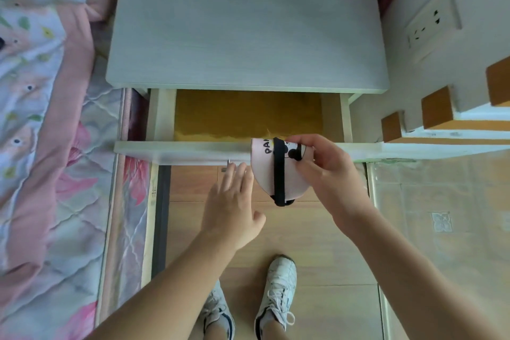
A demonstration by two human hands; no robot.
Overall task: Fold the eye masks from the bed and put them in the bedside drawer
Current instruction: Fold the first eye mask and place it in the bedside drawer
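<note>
My right hand pinches a folded pink eye mask with a black strap and a panda print, holding it over the front panel of the drawer. The bedside drawer stands pulled out, and its yellow-brown lined bottom shows nothing lying in it. My left hand hovers flat with straight fingers just below the drawer front, beside a small metal handle, holding nothing.
The white bedside table top fills the upper middle. A bed with pink floral bedding runs along the left. A wall socket and wooden-topped steps are at the right. My two white shoes stand on the wooden floor.
</note>
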